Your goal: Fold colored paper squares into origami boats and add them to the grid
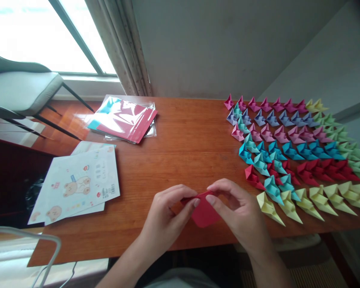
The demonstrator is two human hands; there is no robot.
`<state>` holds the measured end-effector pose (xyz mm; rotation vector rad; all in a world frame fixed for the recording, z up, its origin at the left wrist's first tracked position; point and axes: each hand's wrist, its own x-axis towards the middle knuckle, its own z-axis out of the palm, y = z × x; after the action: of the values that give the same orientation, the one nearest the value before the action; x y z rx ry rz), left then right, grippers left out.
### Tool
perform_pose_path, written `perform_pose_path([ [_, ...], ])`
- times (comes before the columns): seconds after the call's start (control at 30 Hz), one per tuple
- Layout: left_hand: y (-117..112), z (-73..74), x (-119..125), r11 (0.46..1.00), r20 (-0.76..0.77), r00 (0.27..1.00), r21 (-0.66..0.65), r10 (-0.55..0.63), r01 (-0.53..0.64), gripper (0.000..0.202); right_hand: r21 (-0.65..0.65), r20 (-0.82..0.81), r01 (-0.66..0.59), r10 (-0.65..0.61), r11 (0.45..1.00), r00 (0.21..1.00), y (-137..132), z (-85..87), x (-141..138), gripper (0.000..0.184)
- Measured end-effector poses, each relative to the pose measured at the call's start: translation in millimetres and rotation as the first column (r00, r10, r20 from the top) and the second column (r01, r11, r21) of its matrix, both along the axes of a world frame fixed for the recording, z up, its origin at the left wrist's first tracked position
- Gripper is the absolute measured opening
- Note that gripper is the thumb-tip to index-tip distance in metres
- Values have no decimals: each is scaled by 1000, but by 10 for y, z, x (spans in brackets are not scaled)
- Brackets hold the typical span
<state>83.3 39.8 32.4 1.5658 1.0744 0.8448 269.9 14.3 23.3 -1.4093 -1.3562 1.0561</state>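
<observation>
A small piece of red paper (205,214) with a folded top edge is held above the front of the wooden table. My left hand (171,206) pinches its upper left corner between thumb and fingers. At the upper right, my right hand (234,202) grips the same fold, thumb in front and fingers behind. The paper's lower part hangs free with rounded-looking corners. Just right of my right hand stand rows of folded paper boats, with a red boat (253,177) and a pale yellow boat (269,209) closest to it.
More boats in pink, purple, blue, teal and green fill the right side of the table (180,156). Shiny plastic packs of coloured paper (129,120) lie at the back left. Bear-printed sheets (81,182) overlap at the left edge. A chair (24,88) stands beyond, by the window.
</observation>
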Motion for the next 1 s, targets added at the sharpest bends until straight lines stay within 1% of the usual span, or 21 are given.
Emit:
perform_pose_path([
  [0.1, -6, -4, -12, 1000, 10, 1000, -10, -8, 8, 12, 18, -6, -31, 31, 999, 1000, 16, 21, 8, 3],
  [0.2, -9, -4, -12, 1000, 9, 1000, -13, -8, 8, 12, 7, -7, -34, 34, 999, 999, 19, 37, 8, 3],
  [0.43, -14, 24, -11, 1000, 1, 1000, -12, -19, 19, 14, 2, 23, -33, 33, 999, 999, 14, 47, 24, 8],
  [0.7, -33, -3, -27, 999, -9, 999, -7, -43, 43, 13, -5, -15, -76, 76, 997, 997, 0, 55, 48, 4],
  [1.0, -40, 10, -30, 999, -8, 999, 16, -36, 36, 12, -14, -22, -76, 76, 997, 997, -10, 68, 49, 4],
])
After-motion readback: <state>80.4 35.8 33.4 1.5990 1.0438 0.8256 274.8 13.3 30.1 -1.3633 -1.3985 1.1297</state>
